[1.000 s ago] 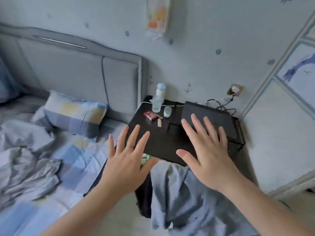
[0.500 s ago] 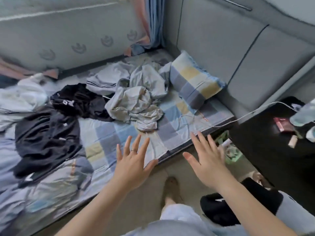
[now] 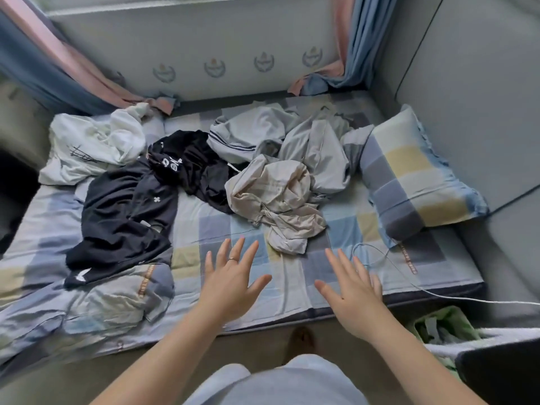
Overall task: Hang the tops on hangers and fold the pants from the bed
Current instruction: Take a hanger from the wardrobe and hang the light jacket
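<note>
A white top point(image 3: 93, 141) lies bunched up on the far left of the bed point(image 3: 204, 229). Next to it is a pile of black clothes point(image 3: 122, 206), lying on top of each other. A pull on one could drag another along, or off onto the floor. It is hard to tell which are tops and which are pants, so a wrong pick is easy.

The left hand point(image 3: 230, 285) hovers over the near edge of the bed, fingers spread wide, holding nothing. Just past it sits a crumpled beige garment point(image 3: 271, 194), tangled with grey clothes point(image 3: 318, 153) behind it. Grabbing one lump might lift the whole knot.

The right hand point(image 3: 353, 293) is spread open too and holds nothing. Just right of it, a thin white cable point(image 3: 380, 258) loops on the sheet and runs off the bed. Fingers or cloth could snag it and yank whatever is on its end.

A checked pillow point(image 3: 409, 176) leans at the far right. No hangers show anywhere, so the tops may have nowhere to go yet.
</note>
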